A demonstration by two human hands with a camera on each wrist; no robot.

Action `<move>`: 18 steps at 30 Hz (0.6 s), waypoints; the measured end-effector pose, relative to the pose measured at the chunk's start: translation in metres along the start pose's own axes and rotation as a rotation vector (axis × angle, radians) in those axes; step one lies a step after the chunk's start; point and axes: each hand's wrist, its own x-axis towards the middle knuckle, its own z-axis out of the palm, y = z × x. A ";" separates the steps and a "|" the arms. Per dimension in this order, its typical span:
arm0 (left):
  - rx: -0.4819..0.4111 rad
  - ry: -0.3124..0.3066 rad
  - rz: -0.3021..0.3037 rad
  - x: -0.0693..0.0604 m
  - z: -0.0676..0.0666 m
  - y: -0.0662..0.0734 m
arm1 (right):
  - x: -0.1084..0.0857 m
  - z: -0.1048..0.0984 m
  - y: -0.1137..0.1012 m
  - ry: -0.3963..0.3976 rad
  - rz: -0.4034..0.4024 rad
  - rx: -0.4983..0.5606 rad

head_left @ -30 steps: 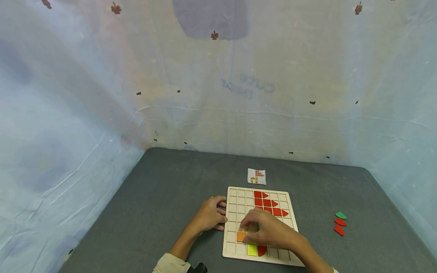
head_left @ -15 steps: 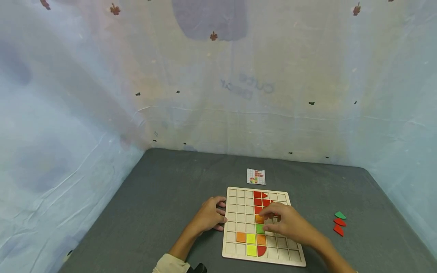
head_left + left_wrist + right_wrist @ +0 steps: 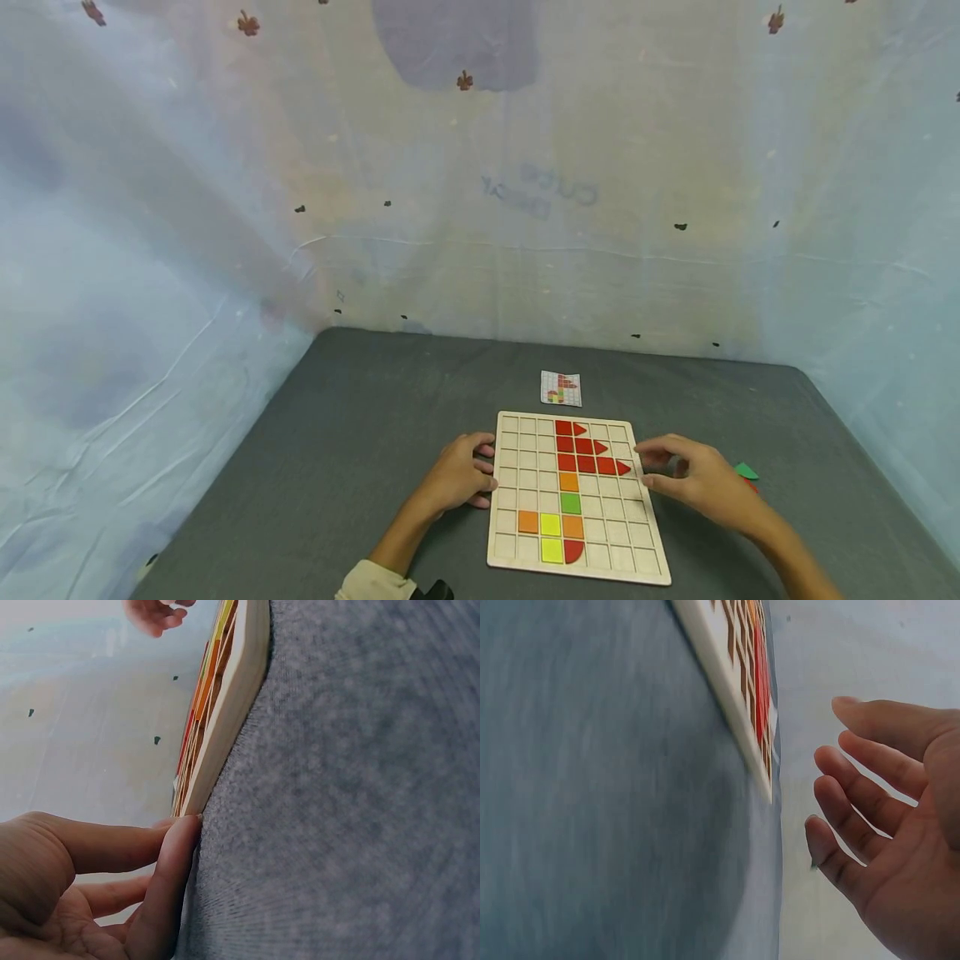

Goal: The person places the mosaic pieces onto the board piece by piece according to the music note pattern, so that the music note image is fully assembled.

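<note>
A wooden grid board (image 3: 528,483) lies on the grey table, with coloured tiles set in its squares. They include red pieces (image 3: 586,463), an orange square (image 3: 528,522), a green square (image 3: 571,503), yellow squares (image 3: 551,551) and a rounded red piece (image 3: 573,551). My left hand (image 3: 459,473) rests against the board's left edge; in the left wrist view its fingertips touch the rim. Beyond the right edge my right hand (image 3: 697,479) hovers with spread, relaxed fingers, holding nothing. Loose green (image 3: 746,472) and red (image 3: 751,485) pieces lie partly hidden behind it.
A small printed pattern card (image 3: 561,389) lies just behind the board on the grey table (image 3: 420,383). A pale cloth wall (image 3: 480,275) rises at the back and sides.
My right hand has moved off the board to the right, toward the loose pieces, uncovering the tiles. The left hand has stayed at the board's left edge.
</note>
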 end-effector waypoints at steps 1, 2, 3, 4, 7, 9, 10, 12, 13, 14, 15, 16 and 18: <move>0.000 0.000 0.000 0.000 0.000 0.000 | -0.002 -0.004 0.004 0.010 0.011 -0.007; -0.001 0.000 0.001 0.000 0.000 0.000 | -0.004 -0.007 0.007 0.020 0.020 -0.015; 0.000 0.000 -0.001 -0.001 0.000 0.000 | -0.006 -0.010 0.011 0.029 0.036 -0.022; 0.000 -0.001 -0.002 -0.001 0.000 0.001 | -0.008 -0.014 0.015 0.038 0.052 -0.030; -0.002 -0.003 -0.007 -0.001 0.000 0.001 | -0.015 -0.022 0.027 0.063 0.090 -0.062; -0.004 -0.006 -0.009 -0.001 0.000 0.001 | -0.019 -0.028 0.034 0.077 0.119 -0.084; -0.005 -0.007 -0.010 -0.001 0.000 0.001 | -0.021 -0.032 0.038 0.083 0.128 -0.099; -0.006 -0.007 -0.011 -0.001 0.000 0.001 | -0.024 -0.039 0.045 0.086 0.148 -0.120; -0.006 -0.006 -0.011 -0.001 0.000 0.001 | -0.026 -0.043 0.048 0.081 0.162 -0.123; -0.006 -0.005 -0.010 -0.001 0.000 0.000 | -0.028 -0.046 0.051 0.071 0.181 -0.114; -0.004 -0.004 -0.010 0.000 0.000 0.000 | -0.029 -0.050 0.055 0.061 0.201 -0.104; -0.002 -0.002 -0.010 0.000 0.000 0.000 | -0.031 -0.053 0.059 0.050 0.220 -0.093; 0.002 0.000 -0.010 0.000 0.000 0.000 | -0.034 -0.060 0.066 0.032 0.242 -0.083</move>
